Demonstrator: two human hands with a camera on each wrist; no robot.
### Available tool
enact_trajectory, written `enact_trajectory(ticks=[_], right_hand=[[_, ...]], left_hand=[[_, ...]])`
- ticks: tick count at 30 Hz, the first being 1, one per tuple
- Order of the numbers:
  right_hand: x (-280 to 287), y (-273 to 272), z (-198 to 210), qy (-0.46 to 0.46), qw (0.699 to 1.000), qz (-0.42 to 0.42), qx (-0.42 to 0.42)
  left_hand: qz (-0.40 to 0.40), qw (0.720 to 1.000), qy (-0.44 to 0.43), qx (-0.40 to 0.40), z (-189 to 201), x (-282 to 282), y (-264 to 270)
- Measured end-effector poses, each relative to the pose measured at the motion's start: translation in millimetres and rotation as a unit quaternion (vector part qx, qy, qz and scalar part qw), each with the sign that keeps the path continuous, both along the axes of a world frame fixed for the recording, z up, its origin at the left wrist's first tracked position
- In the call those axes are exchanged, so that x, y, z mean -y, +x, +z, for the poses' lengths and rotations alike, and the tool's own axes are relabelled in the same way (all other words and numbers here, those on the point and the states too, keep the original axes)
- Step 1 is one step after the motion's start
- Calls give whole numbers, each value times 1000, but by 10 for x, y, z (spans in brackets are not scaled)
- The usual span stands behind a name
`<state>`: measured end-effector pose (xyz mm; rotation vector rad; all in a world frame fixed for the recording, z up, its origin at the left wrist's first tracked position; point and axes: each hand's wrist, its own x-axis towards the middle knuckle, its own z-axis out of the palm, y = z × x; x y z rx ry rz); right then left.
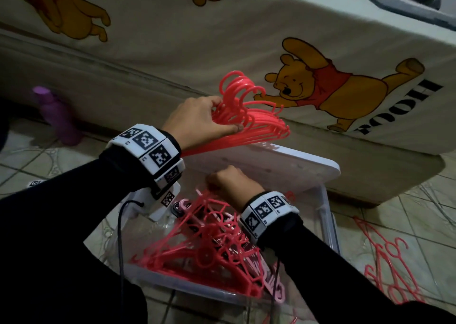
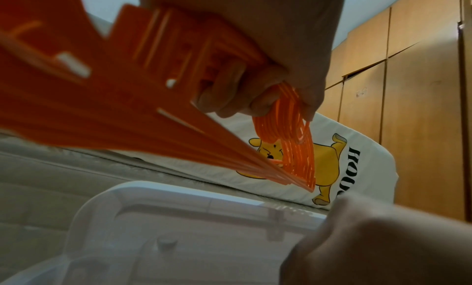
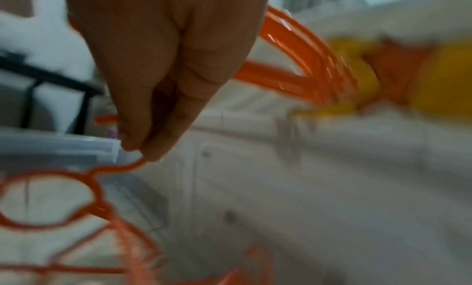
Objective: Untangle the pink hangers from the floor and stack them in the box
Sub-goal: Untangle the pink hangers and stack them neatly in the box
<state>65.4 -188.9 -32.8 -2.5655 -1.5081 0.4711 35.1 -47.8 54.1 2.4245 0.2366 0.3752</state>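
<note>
Hangers up top, tangle down in the box

White lid [image 1: 283,165] leans behind the clear box [image 1: 329,222], purple bottle [image 1: 58,116] at left. Left hand [image 1: 199,123] grips a neat hanger stack [image 1: 249,116], fingers curled round it; right hand [image 1: 232,185] pinches one hanger [image 3: 76,180] from the tangled pile [image 1: 209,252] inside.

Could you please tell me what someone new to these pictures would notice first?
The neat bundle of pink hangers gripped in the left hand, raised above the clear box. Below it, a tangled pile of hangers fills the box, where the right hand pinches one. Behind stands a bed draped in a bear-print sheet.
</note>
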Motion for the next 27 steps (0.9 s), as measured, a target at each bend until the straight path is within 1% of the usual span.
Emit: enact_trajectory(ticks=[2,3,5,6,7,8,10,11,12,14,16,17,20,21,23,25,27], right_hand=[[20,24,91,-10,998,42,55],[39,40,140,3,995,51,82],[101,89,215,73,990,40,112],[137,102,222,121,987,25,101],[168,101,216,150,985,15,87],[189,78,198,142,987,15,80],[219,8,102,66,994,30,88],[245,-10,63,48,995,29,86],[283,-4,59,58,995,16,76],[376,60,119,141,988,-30,47],[459,100,260,244,966,-59,54],[495,103,348,282,955,-60,67],[589,104,610,344,932,-57,94],[630,118,684,351,929,-57,100],[710,148,788,335,933,-51,124],[772,149,801,309,938,-49,152],[791,133,756,312,934,-55,163]], left_hand=[[-2,1000,-9,0,13,-4,-8],[-2,1000,-9,-2,18,-8,-9],[-1,1000,-7,-2,20,-22,-10],[1,1000,-6,0,23,-31,-10],[2,1000,-5,0,26,-37,-11],[2,1000,-4,-1,30,-39,-12],[-3,1000,-4,-4,37,-34,-19],[-6,1000,-3,-6,33,-28,-22],[-9,1000,0,-9,28,-23,-24],[-8,1000,11,-12,16,-27,-31],[-3,1000,20,-10,26,-46,-39],[1,1000,23,-7,36,-58,-41],[5,1000,29,-4,65,-91,-42],[2,1000,25,-5,71,-96,-42],[-13,1000,18,-14,88,-88,-52],[-46,998,18,-39,103,-45,-88],[-86,993,23,-75,99,14,-144]])
